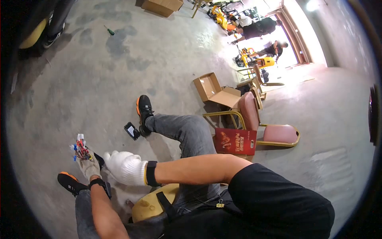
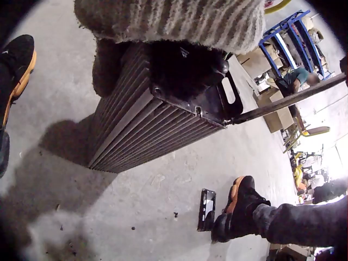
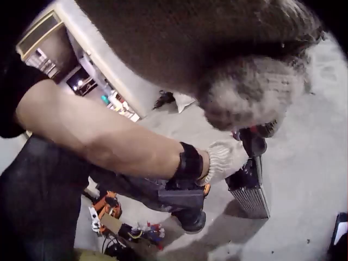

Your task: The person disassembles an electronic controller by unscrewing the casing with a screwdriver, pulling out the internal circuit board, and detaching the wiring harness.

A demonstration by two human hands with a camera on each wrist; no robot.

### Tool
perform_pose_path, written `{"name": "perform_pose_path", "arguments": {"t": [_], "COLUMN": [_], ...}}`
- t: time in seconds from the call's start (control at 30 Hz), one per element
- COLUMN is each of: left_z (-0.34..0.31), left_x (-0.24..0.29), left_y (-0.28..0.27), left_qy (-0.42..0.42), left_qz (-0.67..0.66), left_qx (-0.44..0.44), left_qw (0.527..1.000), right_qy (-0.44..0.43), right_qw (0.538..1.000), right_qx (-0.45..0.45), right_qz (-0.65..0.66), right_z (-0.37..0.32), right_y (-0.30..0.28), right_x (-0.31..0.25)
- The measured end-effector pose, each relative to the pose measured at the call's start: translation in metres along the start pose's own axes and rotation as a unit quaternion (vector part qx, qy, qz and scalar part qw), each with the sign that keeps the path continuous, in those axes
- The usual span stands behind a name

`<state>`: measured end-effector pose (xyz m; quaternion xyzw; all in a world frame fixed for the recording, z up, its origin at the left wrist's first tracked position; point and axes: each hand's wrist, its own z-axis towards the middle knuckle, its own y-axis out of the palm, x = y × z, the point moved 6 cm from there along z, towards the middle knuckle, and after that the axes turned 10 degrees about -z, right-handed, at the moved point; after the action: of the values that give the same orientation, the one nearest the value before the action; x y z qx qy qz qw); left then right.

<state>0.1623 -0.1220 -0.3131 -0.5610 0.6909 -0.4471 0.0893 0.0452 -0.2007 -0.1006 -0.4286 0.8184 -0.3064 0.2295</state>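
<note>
My gloved left hand [image 1: 90, 166] grips a dark finned metal box [image 2: 147, 122], its fingers curled over one end in the left wrist view. A bundle of coloured wires with white and blue connectors [image 1: 81, 150] stands out above this hand. From the box's corner a dark rod or cable [image 2: 288, 102] runs to the right edge. Close beside the wires is my gloved right hand [image 1: 124, 167], its fingers bent. Past its fingertips a small black and red part [image 3: 254, 142] shows in the right wrist view; whether the hand holds it is unclear.
A black tray-like object [image 1: 131, 131] lies on the floor by one shoe. Farther off are a green-handled tool [image 1: 109, 30], an open carton [image 1: 217, 91], pink-seated chairs [image 1: 280, 135] and a red box [image 1: 235, 142]. People and yellow machines are near the bright doorway.
</note>
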Motion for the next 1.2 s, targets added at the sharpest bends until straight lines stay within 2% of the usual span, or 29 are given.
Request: {"name": "perform_pose_path", "arguments": {"t": [0.07,0.1,0.17,0.23,0.3,0.33,0.4,0.43,0.47,0.5,0.53,0.57,0.6,0.63,0.67,0.7,0.73,0.77,0.83,0.87,1.0,1.07,1.1,1.17,1.2], "left_z": [0.005,0.007,0.024,0.021,0.016,0.015,0.026,0.045,0.059,0.054,0.039,0.028,0.029,0.04,0.059,0.076,0.087,0.074,0.035,0.042,0.034,0.04,0.037,0.025,0.02], "left_x": [-0.001,-0.007,-0.024,-0.027,-0.026,-0.026,-0.034,-0.054,-0.065,-0.054,-0.039,-0.031,-0.037,-0.053,-0.072,-0.089,-0.104,-0.089,-0.048,-0.054,-0.048,-0.05,-0.05,-0.033,-0.025], "left_y": [0.003,0.007,0.027,0.024,0.023,0.022,0.037,0.059,0.067,0.054,0.038,0.031,0.038,0.055,0.078,0.099,0.115,0.098,0.043,0.054,0.047,0.046,0.046,0.03,0.021], "left_qy": [-0.002,-0.013,0.022,0.035,0.028,0.046,0.073,0.102,0.129,0.135,0.118,0.095,0.097,0.095,0.125,0.155,0.17,0.169,0.05,0.121,0.133,0.133,0.128,0.076,0.013], "left_qz": [-0.009,-0.019,-0.029,-0.146,-0.101,-0.08,-0.057,-0.231,-0.399,-0.397,-0.26,-0.118,-0.073,-0.072,-0.045,-0.018,-0.021,-0.02,-0.179,-0.125,-0.085,-0.07,-0.07,-0.108,-0.097], "left_qx": [0.015,0.026,0.054,0.092,0.093,0.126,0.164,0.179,0.185,0.187,0.182,0.172,0.206,0.203,0.193,0.184,0.214,0.214,0.168,0.249,0.252,0.236,0.233,0.156,0.051], "left_qw": [1.0,0.999,0.998,0.984,0.99,0.988,0.982,0.951,0.889,0.888,0.941,0.973,0.971,0.972,0.972,0.97,0.962,0.962,0.968,0.953,0.955,0.96,0.962,0.979,0.994], "right_qy": [0.02,-0.032,-0.135,-0.115,-0.115,-0.115,-0.018,-0.014,-0.012,-0.01,-0.031,-0.033,-0.083,-0.132,-0.114,-0.115,-0.067,-0.019,-0.048,-0.074,-0.018,-0.106,-0.109,-0.218,-0.148], "right_qw": [1.0,0.998,0.978,0.984,0.986,0.986,0.999,1.0,1.0,1.0,0.999,0.999,0.994,0.979,0.987,0.987,0.995,0.998,0.999,0.997,0.995,0.991,0.992,0.966,0.987], "right_qx": [0.003,0.049,0.134,0.111,0.097,0.099,-0.006,0.002,0.01,0.016,-0.015,-0.014,0.054,0.122,0.109,0.107,0.067,0.027,0.003,-0.022,0.034,0.077,0.071,0.103,0.07], "right_qz": [0.015,-0.02,-0.089,-0.073,-0.072,-0.071,-0.027,-0.025,-0.017,-0.009,-0.013,-0.012,-0.054,-0.096,-0.013,-0.012,0.024,0.059,0.021,-0.016,0.087,-0.008,-0.007,-0.09,-0.001], "right_z": [0.0,-0.001,-0.006,-0.005,-0.003,-0.001,0.007,0.006,0.005,0.003,-0.011,-0.003,0.007,0.01,0.01,0.009,0.01,0.01,0.007,0.003,-0.005,0.0,-0.002,-0.015,-0.015], "right_y": [0.003,0.004,0.01,0.016,0.014,0.008,0.005,0.003,0.002,0.001,-0.014,0.001,0.022,0.033,0.032,0.031,0.033,0.034,0.011,0.005,0.012,0.022,0.026,0.017,0.011], "right_x": [0.011,0.007,-0.006,-0.009,-0.008,-0.008,0.004,0.007,0.013,0.017,0.013,0.013,0.008,0.001,0.001,-0.003,-0.001,0.001,0.004,0.004,0.013,-0.001,-0.002,-0.011,-0.005]}}
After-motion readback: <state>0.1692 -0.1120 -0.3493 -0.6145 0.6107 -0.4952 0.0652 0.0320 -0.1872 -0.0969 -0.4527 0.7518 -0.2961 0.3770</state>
